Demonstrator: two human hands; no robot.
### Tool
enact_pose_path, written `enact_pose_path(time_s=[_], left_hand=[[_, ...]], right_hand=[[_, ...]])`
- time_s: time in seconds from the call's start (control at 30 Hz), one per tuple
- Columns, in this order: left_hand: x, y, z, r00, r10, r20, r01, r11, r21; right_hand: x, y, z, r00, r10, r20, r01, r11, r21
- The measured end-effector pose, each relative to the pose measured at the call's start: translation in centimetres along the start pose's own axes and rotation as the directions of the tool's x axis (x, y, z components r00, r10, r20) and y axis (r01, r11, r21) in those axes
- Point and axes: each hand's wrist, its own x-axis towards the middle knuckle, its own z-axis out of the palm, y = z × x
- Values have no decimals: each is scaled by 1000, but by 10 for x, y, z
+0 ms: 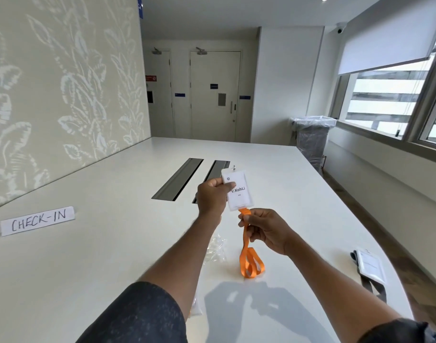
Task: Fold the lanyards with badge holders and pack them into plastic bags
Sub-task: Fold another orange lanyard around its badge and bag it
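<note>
Your left hand (213, 194) is raised above the counter (113, 243), thumb and curled fingers pinching the left edge of the clear badge holder (238, 194). Your right hand (264, 231), just below it, pinches the orange lanyard (246, 240) close under the holder's lower edge. From that pinch the strap hangs limp, and its loose loops rest on the counter between your forearms. Treat the strap as light, soft webbing. It looks to have no stiffness of its own, so folds will likely spring open unless you keep them clamped between thumb and fingers. Gather the loops into one flat bundle against the holder rather than chasing a single strand. The holder looks like a thin plastic sleeve around a printed name card, stiff enough to serve as the backing for the fold but probably slick on its faces. Keep to the edges as you do now, and mind the small metal clip (233, 167) at its top, which could snag a bag. The crumpled clear plastic bags (215, 248) lie on the counter beside your left forearm, near the loops. They look flimsy and slippery, so you will probably need one hand to open a mouth while the other keeps the bundle pressed. A second badge holder (369, 266) with a grey lanyard (370, 287) lies well apart, near the counter's right edge.
</note>
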Motion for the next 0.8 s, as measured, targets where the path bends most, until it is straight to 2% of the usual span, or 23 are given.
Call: enact_pose_path(time_s=[0.13,0.23,0.33,0.57,0.8], left_hand=[[3,-14,1,1000,14,20,-15,999,31],[2,-25,1,992,-37,118,30,998,61],[1,-32,-6,972,-98,212,97,995,15],[-5,-48,-20,894,-213,393,184,977,110],[-14,-51,-21,854,-214,474,212,976,59]], right_hand=[[6,-6,-3,999,-8,37,11,997,-72],[14,-12,-5,998,-54,36,56,998,-34],[20,-22,-8,996,-86,17,86,996,7],[25,-35,-18,992,-91,82,96,994,-60],[30,-40,-33,998,-65,27,67,990,-121]])
